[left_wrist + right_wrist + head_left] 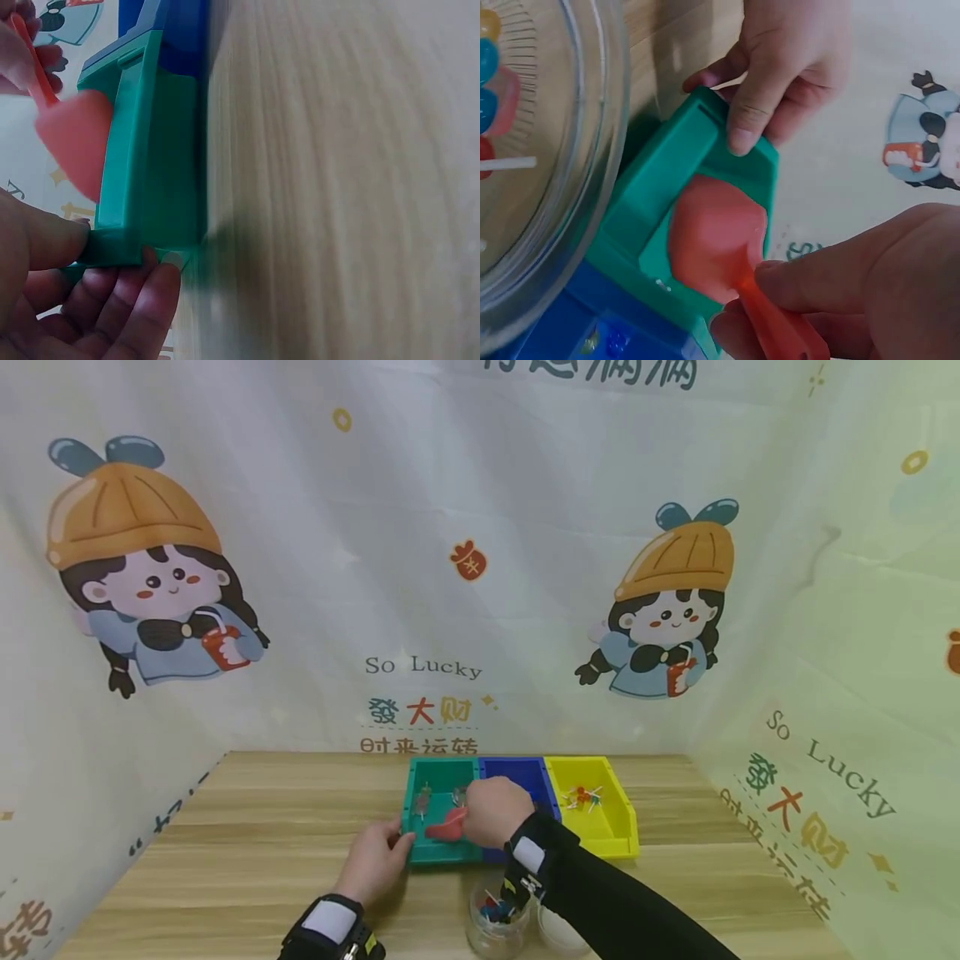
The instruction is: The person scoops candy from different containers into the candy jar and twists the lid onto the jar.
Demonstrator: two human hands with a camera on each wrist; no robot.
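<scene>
My right hand [498, 812] holds a coral-pink scoop [716, 236] by its handle. The scoop's bowl is above the green bin [442, 857], tilted over its inside. With thumb and fingers, my left hand [375, 862] grips the front left corner of that bin; the left wrist view shows the thumb on the rim and fingers beneath. Small clear-looking pieces [422, 802] lie in the green bin. Below my right wrist stands a clear jar [495, 943], holding coloured balls on white sticks [506, 163], like small lollipops.
A blue bin [513, 766] joins the green one, mostly hidden by my right hand. At its right is a yellow bin [611, 847] with several small coloured-headed sticks [583, 797]. A whitish round lid-like thing [561, 935] lies beside the jar. A printed cloth [525, 610] hangs behind the wooden table [262, 843].
</scene>
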